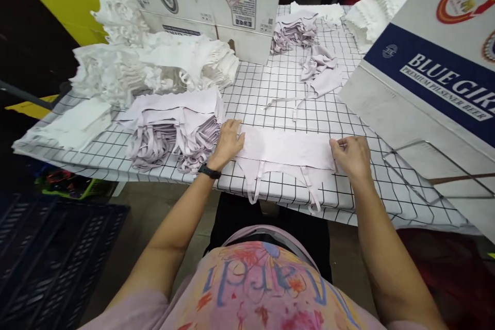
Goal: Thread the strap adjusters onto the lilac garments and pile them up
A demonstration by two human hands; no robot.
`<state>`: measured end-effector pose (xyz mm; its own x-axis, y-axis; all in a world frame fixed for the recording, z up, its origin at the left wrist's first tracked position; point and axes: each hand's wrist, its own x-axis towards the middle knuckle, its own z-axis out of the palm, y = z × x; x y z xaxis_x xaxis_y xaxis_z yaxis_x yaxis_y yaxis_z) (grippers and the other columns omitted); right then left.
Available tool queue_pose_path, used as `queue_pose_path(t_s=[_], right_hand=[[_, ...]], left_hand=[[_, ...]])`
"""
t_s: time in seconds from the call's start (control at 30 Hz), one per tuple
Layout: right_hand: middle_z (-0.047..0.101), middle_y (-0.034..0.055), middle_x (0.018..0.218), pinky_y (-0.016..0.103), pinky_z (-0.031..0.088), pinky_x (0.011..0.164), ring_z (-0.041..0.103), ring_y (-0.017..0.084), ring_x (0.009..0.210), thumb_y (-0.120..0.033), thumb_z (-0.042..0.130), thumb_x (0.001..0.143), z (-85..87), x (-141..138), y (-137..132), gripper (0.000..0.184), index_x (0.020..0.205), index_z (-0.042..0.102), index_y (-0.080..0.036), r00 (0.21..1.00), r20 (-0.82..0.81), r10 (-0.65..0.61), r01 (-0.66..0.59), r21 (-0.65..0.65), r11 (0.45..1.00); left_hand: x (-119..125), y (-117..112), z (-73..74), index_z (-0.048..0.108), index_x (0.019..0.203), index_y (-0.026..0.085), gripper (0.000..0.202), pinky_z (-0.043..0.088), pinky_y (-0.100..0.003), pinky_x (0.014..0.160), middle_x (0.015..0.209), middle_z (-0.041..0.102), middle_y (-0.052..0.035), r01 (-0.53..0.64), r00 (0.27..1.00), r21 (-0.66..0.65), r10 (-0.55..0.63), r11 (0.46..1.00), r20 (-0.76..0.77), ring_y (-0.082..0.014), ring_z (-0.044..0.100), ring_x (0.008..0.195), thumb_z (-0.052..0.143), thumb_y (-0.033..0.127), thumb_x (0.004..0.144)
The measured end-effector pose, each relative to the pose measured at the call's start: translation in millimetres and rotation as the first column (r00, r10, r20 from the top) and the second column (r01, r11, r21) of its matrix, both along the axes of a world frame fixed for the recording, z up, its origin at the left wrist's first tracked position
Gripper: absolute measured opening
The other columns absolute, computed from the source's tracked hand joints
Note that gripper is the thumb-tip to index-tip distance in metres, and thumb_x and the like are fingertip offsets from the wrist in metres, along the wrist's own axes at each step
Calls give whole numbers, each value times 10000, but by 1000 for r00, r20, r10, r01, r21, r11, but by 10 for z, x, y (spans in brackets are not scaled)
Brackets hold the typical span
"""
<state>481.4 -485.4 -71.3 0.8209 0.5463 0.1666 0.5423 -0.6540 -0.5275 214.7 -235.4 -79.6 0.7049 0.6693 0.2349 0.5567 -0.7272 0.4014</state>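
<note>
A pale lilac strappy bra top lies flat on the checked tablecloth in front of me, its straps pointing towards my body. My left hand, with a dark band on the wrist, rests on the garment's left end, thumb apart from the fingers. At the opposite end, my right hand pinches the edge between thumb and fingers. Just left of my left hand is a thick stack of lilac bra tops with straps bunched at the near side. Beyond the flat piece, a crumpled lilac top trails its straps.
White garment piles fill the back left, beside a low white stack. One carton stands behind; another carton bounds the right, with a wire frame against it. Farther back are more lilac garments. A dark crate sits lower left.
</note>
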Motion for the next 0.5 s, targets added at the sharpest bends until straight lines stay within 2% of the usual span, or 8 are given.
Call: queue_pose_path(t_s=[0.07, 0.17, 0.27, 0.4, 0.5], right_hand=[[630, 169, 917, 530, 479, 960, 591, 359, 1045, -437, 664, 753, -133, 180, 229, 251, 710, 663, -189, 1000, -2, -13, 13, -27, 1000], [618, 116, 748, 516, 497, 923, 614, 339, 938, -377, 661, 703, -200, 260, 390, 190, 608, 595, -227, 996, -69, 56, -59, -28, 998], [622, 76, 695, 476, 508, 888, 625, 283, 811, -364, 645, 718, -120, 198, 357, 169, 635, 573, -236, 992, -98, 75, -75, 3, 997], [672, 55, 741, 382, 531, 757, 617, 216, 707, -404, 649, 763, 12, 66, 234, 195, 811, 626, -216, 986, -160, 38, -21, 106, 994], [694, 44, 771, 321, 520, 652, 605, 180, 657, -384, 679, 757, 76, 11, 152, 249, 919, 668, -196, 977, -201, 64, -23, 200, 980]], left_hand=[[79, 73, 12, 578, 1325, 79, 426, 446, -460, 1116, 1283, 600, -184, -26, 1000, -28, 26, 999, -11, -315, 562, 1236, 552, 217, 922], [220, 186, 48, 619, 1221, 102, 368, 467, -482, 1053, 1243, 602, -181, -75, 995, -99, 68, 992, -67, -332, 574, 1183, 612, 237, 878], [334, 290, 92, 662, 1044, 132, 252, 492, -456, 966, 1125, 651, -147, -103, 989, -196, 80, 975, -122, -314, 603, 1081, 646, 165, 794], [393, 348, 132, 631, 786, 187, 105, 495, -384, 836, 942, 681, -76, -75, 992, -261, 46, 963, -115, -259, 617, 946, 650, 110, 717], [352, 313, 171, 589, 724, 194, 96, 472, -349, 768, 842, 671, -44, -41, 999, -272, 31, 961, -39, -220, 602, 846, 643, 115, 720]])
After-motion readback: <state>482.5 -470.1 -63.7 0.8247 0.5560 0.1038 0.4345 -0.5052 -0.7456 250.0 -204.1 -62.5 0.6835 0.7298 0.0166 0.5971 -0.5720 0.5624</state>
